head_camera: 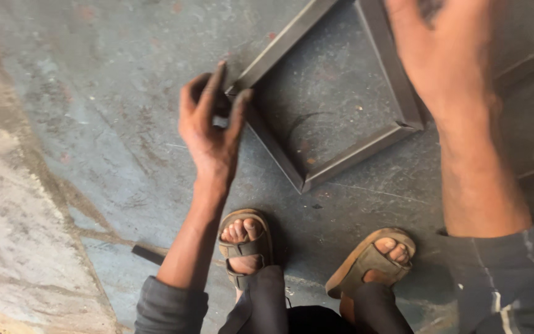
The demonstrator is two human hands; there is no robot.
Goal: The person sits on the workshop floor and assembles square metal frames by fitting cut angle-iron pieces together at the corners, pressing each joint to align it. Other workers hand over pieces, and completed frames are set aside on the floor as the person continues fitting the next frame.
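A square frame of grey metal tube [353, 158] lies flat on the dark floor in front of me. My left hand [211, 127] is at the frame's left corner, its fingers curled around the end of the bar there. Stretched over the frame's right bar, my right hand [446, 55] is palm down with its fingers apart; the top edge of the view cuts off the fingertips, and I see nothing held in it. My two feet, in brown sandals [245, 247], stand just below the frame's near corner.
More metal bars [529, 65] lie on the floor at the right, partly behind my right forearm. A short dark rod [148, 253] rests near my left elbow. Rough pale concrete [20, 235] borders the dark floor on the left.
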